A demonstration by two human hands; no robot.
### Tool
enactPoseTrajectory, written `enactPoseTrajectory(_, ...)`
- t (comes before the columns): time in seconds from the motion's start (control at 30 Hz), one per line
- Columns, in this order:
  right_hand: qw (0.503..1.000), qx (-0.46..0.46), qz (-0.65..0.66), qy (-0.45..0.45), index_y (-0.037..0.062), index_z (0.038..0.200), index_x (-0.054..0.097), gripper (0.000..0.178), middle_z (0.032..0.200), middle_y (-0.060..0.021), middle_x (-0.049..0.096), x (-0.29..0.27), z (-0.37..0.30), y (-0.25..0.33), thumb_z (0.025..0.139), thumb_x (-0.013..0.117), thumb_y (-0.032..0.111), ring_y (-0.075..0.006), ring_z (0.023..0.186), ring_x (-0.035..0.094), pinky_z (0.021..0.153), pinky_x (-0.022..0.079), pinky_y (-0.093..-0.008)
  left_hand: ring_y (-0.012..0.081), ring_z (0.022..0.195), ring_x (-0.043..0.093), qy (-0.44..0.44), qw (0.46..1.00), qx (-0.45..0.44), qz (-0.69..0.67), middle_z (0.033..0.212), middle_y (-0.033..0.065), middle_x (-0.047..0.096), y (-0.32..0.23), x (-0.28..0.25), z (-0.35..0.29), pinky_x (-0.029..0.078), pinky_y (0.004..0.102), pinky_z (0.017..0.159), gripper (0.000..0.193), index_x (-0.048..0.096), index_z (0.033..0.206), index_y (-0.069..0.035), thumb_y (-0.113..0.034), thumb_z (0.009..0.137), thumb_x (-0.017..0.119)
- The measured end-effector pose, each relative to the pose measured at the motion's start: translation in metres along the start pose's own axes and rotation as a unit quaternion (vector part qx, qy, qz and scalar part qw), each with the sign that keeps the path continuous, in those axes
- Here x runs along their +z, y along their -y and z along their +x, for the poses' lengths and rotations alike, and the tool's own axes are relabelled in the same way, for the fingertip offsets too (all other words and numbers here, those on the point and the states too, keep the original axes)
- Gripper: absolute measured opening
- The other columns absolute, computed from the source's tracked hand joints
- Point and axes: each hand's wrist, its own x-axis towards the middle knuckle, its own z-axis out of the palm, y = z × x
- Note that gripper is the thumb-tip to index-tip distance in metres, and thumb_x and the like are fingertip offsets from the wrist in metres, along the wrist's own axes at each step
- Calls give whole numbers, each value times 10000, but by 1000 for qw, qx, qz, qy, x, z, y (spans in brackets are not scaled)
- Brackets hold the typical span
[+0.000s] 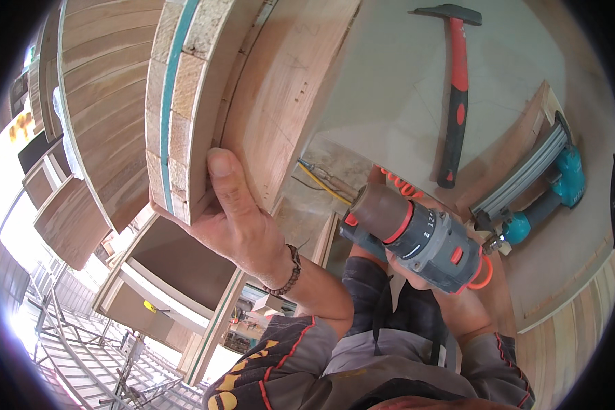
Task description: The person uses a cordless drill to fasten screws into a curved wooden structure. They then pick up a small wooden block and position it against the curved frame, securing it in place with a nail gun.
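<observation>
Drill [434, 246], four o'clock, likely heavy, best gripped beneath its body; right fingers [403, 271] hold it, left fingers [231, 186] clasp panel [190, 116], ten o'clock.

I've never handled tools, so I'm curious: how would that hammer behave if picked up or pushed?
The hammer probably feels top-heavy, since its head looks like solid metal. Its straight, thick handle suggests it's stiff, not floppy. Pushed, it would likely slide or swivel rather than roll, as the head juts out crosswise.
</observation>
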Motion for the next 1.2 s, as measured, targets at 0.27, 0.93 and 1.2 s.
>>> enactPoseTrajectory(0.27,1000,-12,18,-6,91,844,737,247,900,-67,729,7,2,1,613,812,133,-239,885,712,786,559,-391,171,1120,608,-17,999,2,48,1268,149,645,-4,3,-4,470,321,1015,452,564,1323,78,-236,1016,672)
enactPoseTrajectory(0.93,952,92,288,-45,-12,1265,618,510,1093,-114,711,-17,67,26,769,732,33,-219,1064,666,935,515,-345,237,1277,436,95,995,-5,-14,1368,111,336,9,-13,-1,418,414,1074,1197,331,1419,-7,-358,521,1040)
enactPoseTrajectory(1.2,976,122,179,8,-28,1244,606,578,1168,-193,650,-7,33,8,705,766,106,-361,1055,648,917,518,-447,263,1240,446,109,992,25,60,1334,124,340,2,-6,1,444,422,1027,1099,371,1376,-11,-318,528,999)
